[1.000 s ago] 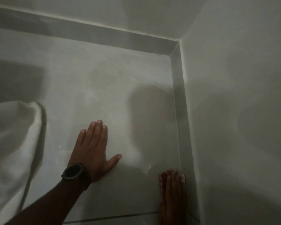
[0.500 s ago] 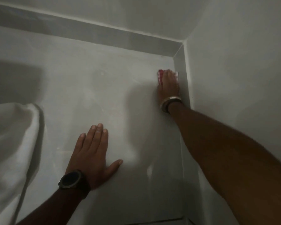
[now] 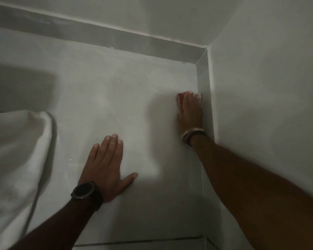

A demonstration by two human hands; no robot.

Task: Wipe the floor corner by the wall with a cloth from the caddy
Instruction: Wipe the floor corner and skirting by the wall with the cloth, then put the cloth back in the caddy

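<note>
The person's right hand (image 3: 190, 109) lies flat on the grey floor (image 3: 134, 91), palm down, pressing a red and white cloth (image 3: 179, 98) against the tiles; only the cloth's edges show past the fingertips. The cloth sits tight against the skirting strip (image 3: 205, 98) along the floor's right edge, a little short of the far right corner where the two walls (image 3: 269, 87) meet. A pale bangle (image 3: 191, 132) circles that wrist. The left hand (image 3: 107, 165) rests open on the floor nearer the person, fingers spread flat, gripping nothing, with a dark wristwatch (image 3: 83, 190) on its wrist. White fabric (image 3: 13, 150) hangs at the floor's left edge.
</note>
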